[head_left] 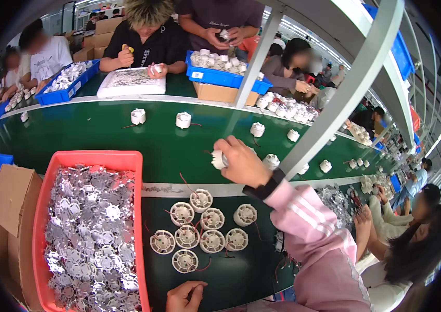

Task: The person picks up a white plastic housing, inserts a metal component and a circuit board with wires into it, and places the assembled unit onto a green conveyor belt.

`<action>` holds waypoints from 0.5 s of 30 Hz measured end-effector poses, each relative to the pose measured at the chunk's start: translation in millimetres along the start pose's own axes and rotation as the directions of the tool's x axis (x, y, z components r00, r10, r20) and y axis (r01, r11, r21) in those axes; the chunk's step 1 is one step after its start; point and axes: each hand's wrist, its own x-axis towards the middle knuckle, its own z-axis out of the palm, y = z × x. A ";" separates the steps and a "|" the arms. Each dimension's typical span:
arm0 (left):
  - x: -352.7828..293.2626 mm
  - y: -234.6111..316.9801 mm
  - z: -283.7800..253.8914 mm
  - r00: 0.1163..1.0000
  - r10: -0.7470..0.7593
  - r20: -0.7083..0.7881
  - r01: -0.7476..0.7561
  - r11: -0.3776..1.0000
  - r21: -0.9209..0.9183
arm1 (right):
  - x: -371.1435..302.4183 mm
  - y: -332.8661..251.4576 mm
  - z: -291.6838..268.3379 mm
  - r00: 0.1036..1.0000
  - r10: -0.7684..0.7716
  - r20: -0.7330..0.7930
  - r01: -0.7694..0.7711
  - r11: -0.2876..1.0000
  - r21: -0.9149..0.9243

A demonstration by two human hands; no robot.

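Note:
Over the green conveyor belt, my right hand grips a white round plastic housing between thumb and fingers. The arm has a pink sleeve and a dark wristband. My left hand rests low by the near edge, its thumb and forefinger apart and nothing visible in it; its other fingers are mostly hidden. Between the hands, several white round housings with red and dark wires lie on the dark green work surface, one of them a spoked housing. Others stand on the belt, such as a white housing.
A red bin full of flat silvery metal plates stands at left, beside an open cardboard box. A grey metal post slants across the right. Co-workers sit opposite and at right. Blue trays of white parts line the far side.

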 end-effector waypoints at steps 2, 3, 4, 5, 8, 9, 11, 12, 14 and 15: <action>-3.5 -1.6 -0.4 1.000 -0.002 -0.006 0.002 1.000 0.000 | -29.5 -55.0 -44.2 0.995 -0.094 -0.044 0.102 0.962 0.253; -6.2 -4.7 -2.4 1.000 0.009 -0.002 -0.009 1.000 0.013 | -47.1 -76.1 -58.0 0.989 -0.141 0.050 0.118 0.942 0.314; -6.2 -8.5 -3.1 1.000 0.026 0.010 -0.026 0.999 0.021 | -66.3 -90.5 -69.9 0.973 -0.187 0.139 0.124 0.921 0.369; -6.7 -12.3 -4.4 0.999 0.041 0.018 -0.042 0.999 0.031 | -84.2 -102.3 -77.1 0.935 -0.293 0.202 0.215 0.918 0.334; -12.2 -23.4 -8.1 0.995 -0.082 0.053 0.082 0.997 0.000 | -133.6 -120.9 -73.4 0.822 -0.455 0.344 0.296 0.856 0.425; -15.1 -26.1 -9.2 0.987 -0.150 0.056 0.150 0.989 -0.007 | -145.9 -125.0 -62.6 0.826 -0.450 0.339 0.292 0.857 0.425; -14.4 -27.1 -2.1 0.991 -0.129 0.037 0.131 0.990 -0.059 | -169.0 -124.6 -38.7 0.862 -0.353 0.364 0.189 0.890 0.415; -14.0 -27.1 1.2 0.993 -0.121 -0.005 0.120 0.987 -0.106 | -179.7 -125.0 -25.8 0.870 -0.338 0.360 0.181 0.896 0.406; -15.3 -24.5 5.4 0.992 -0.115 -0.044 0.108 0.984 -0.144 | -195.1 -124.9 -1.0 0.966 -0.187 0.180 0.053 0.821 0.569; -16.3 -21.5 8.1 0.996 -0.078 -0.050 0.071 0.990 -0.119 | -199.6 -124.5 4.4 0.968 -0.181 0.173 0.051 0.820 0.569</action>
